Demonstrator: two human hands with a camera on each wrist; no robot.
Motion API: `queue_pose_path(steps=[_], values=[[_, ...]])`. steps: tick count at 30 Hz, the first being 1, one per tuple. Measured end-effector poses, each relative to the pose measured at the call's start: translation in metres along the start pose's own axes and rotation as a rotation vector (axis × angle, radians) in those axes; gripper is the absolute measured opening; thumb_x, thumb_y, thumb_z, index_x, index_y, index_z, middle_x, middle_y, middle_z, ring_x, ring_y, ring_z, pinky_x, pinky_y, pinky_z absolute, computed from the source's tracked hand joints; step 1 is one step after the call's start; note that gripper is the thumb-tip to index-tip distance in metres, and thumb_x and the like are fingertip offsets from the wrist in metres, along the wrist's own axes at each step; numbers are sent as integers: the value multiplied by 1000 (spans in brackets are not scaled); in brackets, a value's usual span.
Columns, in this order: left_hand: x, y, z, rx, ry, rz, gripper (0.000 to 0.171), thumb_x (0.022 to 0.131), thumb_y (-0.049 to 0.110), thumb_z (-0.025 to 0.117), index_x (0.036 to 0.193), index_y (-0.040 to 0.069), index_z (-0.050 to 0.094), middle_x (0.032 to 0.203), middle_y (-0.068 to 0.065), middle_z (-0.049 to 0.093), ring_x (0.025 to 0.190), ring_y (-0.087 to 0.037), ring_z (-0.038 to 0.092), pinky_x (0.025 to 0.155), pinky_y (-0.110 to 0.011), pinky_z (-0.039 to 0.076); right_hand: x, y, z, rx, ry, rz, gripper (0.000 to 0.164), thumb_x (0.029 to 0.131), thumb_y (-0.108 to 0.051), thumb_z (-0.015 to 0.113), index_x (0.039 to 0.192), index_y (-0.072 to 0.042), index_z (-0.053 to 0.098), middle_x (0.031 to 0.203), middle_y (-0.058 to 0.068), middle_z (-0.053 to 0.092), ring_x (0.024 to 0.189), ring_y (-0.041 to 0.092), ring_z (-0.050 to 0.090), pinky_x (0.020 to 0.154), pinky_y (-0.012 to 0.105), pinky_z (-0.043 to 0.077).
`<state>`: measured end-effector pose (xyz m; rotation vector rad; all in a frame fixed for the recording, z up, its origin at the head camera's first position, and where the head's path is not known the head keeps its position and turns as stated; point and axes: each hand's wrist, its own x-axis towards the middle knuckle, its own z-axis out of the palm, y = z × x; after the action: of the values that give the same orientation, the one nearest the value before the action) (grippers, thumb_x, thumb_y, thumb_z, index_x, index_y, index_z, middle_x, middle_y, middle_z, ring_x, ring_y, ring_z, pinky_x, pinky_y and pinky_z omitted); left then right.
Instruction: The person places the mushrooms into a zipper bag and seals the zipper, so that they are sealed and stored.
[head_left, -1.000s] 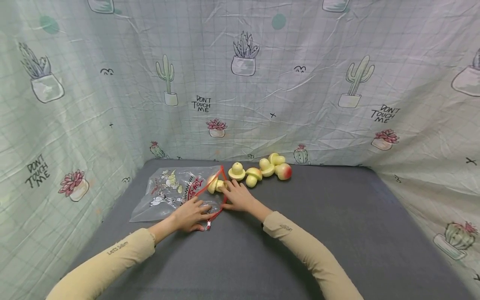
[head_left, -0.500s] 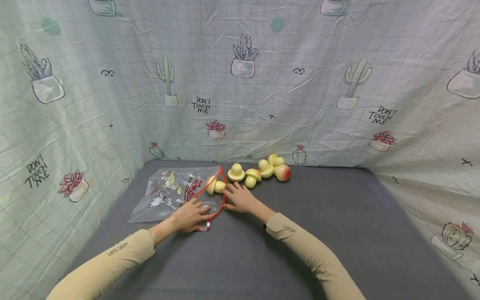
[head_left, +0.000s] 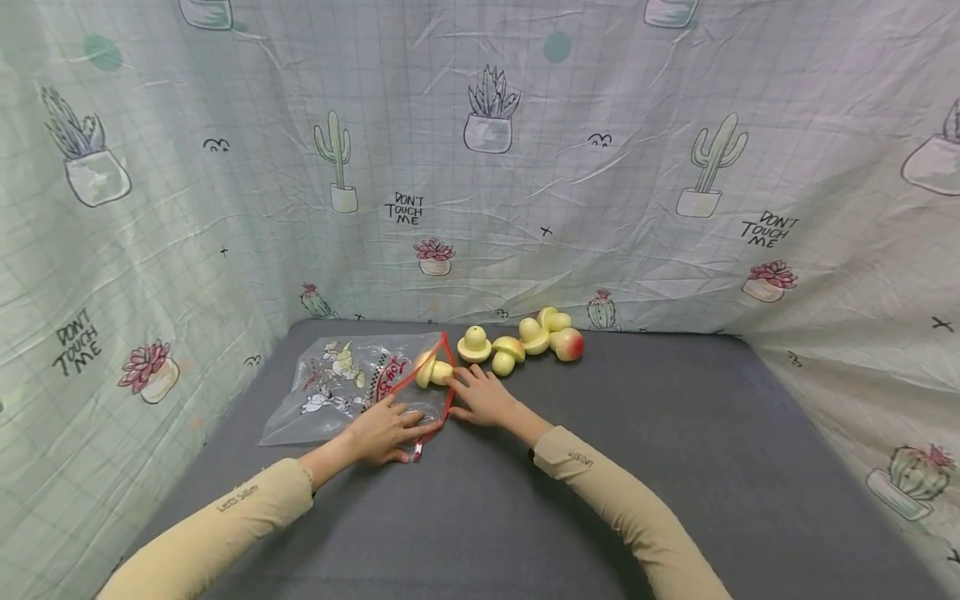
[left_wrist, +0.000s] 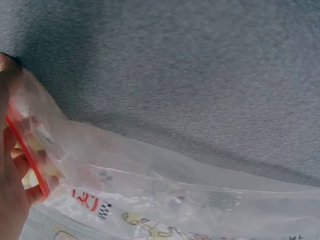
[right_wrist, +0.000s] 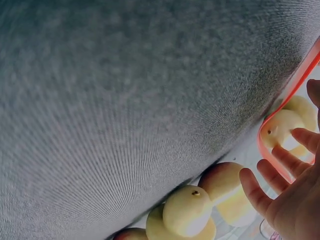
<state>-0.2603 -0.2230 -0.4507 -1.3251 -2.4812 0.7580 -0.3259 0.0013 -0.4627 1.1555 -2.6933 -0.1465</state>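
Note:
A clear zip bag (head_left: pixel 300 421) with a red zip strip and cartoon prints lies on the grey table, its mouth facing right. My left hand (head_left: pixel 381 432) spreads its fingers at the mouth, some fingertips showing through the plastic in the left wrist view. Just inside the mouth rests a pale yellow mushroom-shaped piece (head_left: pixel 441 374). The outstretched fingers of my right hand (head_left: pixel 487 402) reach the end of its stem. In the right wrist view the same hand (right_wrist: pixel 295 197) is spread, fingertips overlapping the piece (right_wrist: pixel 282 129) behind the red strip.
Right of the bag lie several more pale mushroom-shaped pieces: one cap-down (head_left: pixel 474 343), one with a reddish cap (head_left: pixel 507 354), and one at the far right with a red side (head_left: pixel 567 343). A printed curtain (head_left: pixel 525 225) stands behind the grey table (head_left: pixel 637 417).
My right hand has drawn back slightly toward the right and toward me, so more of the piece's stem shows. My left hand stays at the bag mouth.

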Motion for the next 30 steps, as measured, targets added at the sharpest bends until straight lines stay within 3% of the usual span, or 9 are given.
queue_pose_path(steps=[19,30], values=[[4,5,0,21,-12,-18,69,77,60,47,137,31,33,124,0,54,98,-21,55,84,-41,40,6,-3,3,23,-10,-3,56,88,-48,45,136,-22,36,136,5,39,113,24,42,82,38,44],[4,4,-5,49,-51,-29,66,78,61,45,137,33,34,127,2,52,101,-22,56,87,-42,39,14,-1,3,23,16,-22,54,88,-45,46,136,-22,38,135,4,41,113,23,42,83,39,43]])
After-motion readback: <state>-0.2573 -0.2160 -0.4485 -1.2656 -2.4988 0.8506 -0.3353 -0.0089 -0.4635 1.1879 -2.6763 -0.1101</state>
